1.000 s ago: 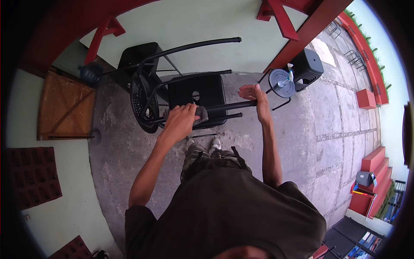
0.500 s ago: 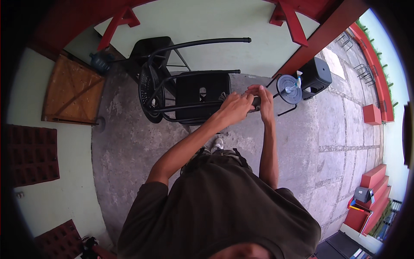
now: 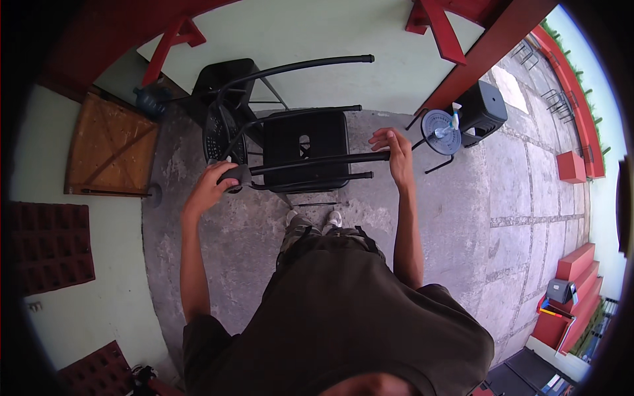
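A black metal stool (image 3: pixel 310 160) lies on its side across the square seat of another black stool (image 3: pixel 277 132); its perforated round seat (image 3: pixel 221 125) faces left and its legs point right. My left hand (image 3: pixel 212 185) is closed around a dark grey cloth (image 3: pixel 239 173), at the seat end of the nearest leg. At that leg's far tip is my right hand (image 3: pixel 399 155), its fingers loosely stretched out and apart. The leg tip meets the right palm or passes just behind it; I cannot tell which.
A small round stool (image 3: pixel 441 129) holding a spray bottle (image 3: pixel 456 115) stands to the right, beside a black square stool (image 3: pixel 485 109). Another black stool (image 3: pixel 228 76) is behind on the left. A wooden board (image 3: pixel 109 145) and a water jug (image 3: pixel 148 102) are by the left wall.
My left hand has moved left along the leg with the cloth, from beside my right hand to the seat end. The right hand stays near the leg tip.
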`<control>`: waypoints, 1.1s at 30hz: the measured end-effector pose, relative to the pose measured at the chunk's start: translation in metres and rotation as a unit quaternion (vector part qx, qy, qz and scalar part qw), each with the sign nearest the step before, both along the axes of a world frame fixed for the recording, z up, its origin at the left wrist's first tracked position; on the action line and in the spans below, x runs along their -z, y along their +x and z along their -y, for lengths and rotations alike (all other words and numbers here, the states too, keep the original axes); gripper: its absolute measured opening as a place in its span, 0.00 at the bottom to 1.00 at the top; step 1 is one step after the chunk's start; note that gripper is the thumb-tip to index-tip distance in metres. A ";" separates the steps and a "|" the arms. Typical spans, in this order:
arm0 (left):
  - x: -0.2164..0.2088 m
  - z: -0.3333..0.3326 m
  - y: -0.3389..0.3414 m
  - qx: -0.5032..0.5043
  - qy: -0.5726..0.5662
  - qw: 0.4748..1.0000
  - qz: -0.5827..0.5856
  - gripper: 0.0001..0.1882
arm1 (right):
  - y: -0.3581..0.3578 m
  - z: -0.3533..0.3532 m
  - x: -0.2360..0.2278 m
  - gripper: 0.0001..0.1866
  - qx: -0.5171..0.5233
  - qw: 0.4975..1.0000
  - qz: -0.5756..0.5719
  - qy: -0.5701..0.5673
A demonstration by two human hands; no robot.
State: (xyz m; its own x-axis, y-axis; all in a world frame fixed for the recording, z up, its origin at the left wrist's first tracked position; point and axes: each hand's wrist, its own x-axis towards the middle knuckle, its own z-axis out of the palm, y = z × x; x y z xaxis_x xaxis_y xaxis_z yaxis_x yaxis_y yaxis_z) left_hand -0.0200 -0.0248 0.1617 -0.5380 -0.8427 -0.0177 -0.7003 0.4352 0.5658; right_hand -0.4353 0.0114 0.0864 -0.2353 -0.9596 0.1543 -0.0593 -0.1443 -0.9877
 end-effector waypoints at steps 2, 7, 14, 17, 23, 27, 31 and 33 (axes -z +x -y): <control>0.001 0.003 0.002 0.008 -0.012 1.000 -0.010 0.16 | 0.001 0.000 0.001 0.24 -0.003 1.000 0.010 -0.001; -0.012 0.002 -0.076 0.030 0.075 0.992 0.102 0.16 | -0.005 0.001 0.006 0.24 -0.024 1.000 -0.015 -0.008; 0.018 -0.007 -0.242 0.139 -0.029 0.989 0.035 0.12 | -0.003 0.003 0.009 0.27 -0.016 1.000 0.010 -0.004; 0.032 -0.008 -0.279 0.142 -0.041 0.988 0.046 0.13 | -0.001 0.000 0.005 0.25 -0.039 0.998 0.037 0.013; 0.026 -0.013 -0.240 0.130 -0.061 0.990 0.014 0.15 | -0.009 0.002 0.011 0.21 -0.027 0.999 -0.008 -0.027; 0.010 -0.017 -0.157 0.036 -0.065 0.996 0.039 0.17 | -0.009 -0.001 0.007 0.21 -0.043 0.998 0.038 -0.003; 0.002 -0.012 -0.062 -0.034 -0.015 0.999 0.024 0.16 | -0.013 -0.003 0.007 0.18 -0.032 0.999 0.007 0.010; 0.014 -0.003 -0.008 -0.057 0.006 0.997 -0.052 0.15 | -0.015 -0.004 0.006 0.15 -0.018 0.999 -0.008 -0.025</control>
State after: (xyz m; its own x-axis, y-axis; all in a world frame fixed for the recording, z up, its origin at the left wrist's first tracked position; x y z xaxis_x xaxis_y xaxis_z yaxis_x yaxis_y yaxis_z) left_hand -0.0277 -0.0214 0.1481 -0.4382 -0.8986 0.0229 -0.6826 0.3492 0.6420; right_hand -0.4504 0.0150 0.0800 -0.1982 -0.9581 0.2067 -0.0699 -0.1965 -0.9780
